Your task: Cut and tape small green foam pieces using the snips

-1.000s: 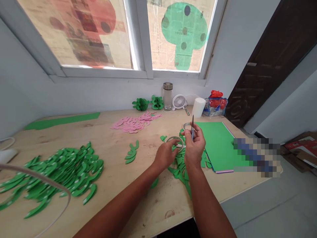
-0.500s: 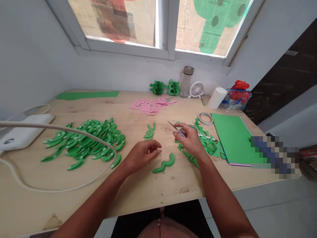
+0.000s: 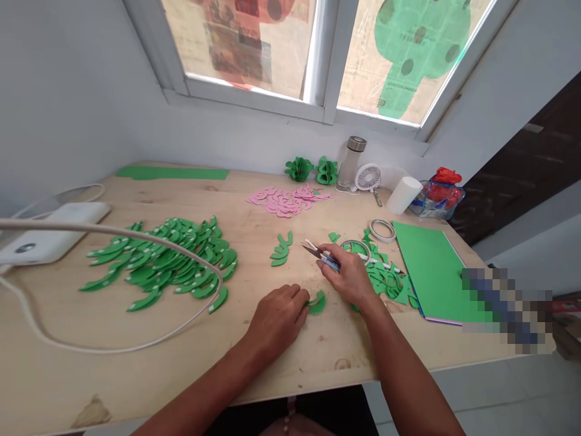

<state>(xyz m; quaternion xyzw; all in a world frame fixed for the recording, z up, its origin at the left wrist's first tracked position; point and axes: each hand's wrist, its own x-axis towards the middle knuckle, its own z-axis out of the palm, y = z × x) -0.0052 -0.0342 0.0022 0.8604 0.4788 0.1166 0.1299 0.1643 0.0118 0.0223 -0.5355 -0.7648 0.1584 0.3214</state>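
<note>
My left hand [image 3: 281, 318] is low over the table, its fingers curled together on a wavy green paper cutout [image 3: 318, 303]. Only the right end of that cutout shows past the fingertips. Thread snips [image 3: 321, 253] with a blue handle are gripped in my right hand [image 3: 349, 272], their blades pointing up and left, apart at the tips. Another green paper cutout [image 3: 282, 248] with several curved prongs lies beyond my left hand. Green paper scraps [image 3: 388, 281] are heaped by my right hand, partly behind its wrist.
At left, a big pile of green curved pieces [image 3: 167, 257] lies behind a white cable [image 3: 113, 233] crossing the view. Pink cutouts [image 3: 285, 201] lie farther back. Tape rolls [image 3: 382, 230], green sheets [image 3: 438, 272], a bottle [image 3: 351, 162] and a fan [image 3: 367, 177] stand or lie right.
My left hand has moved right and down onto the wavy green cutout, its fingers now covering much of it. My right hand still holds the snips. The head view has shifted slightly.
</note>
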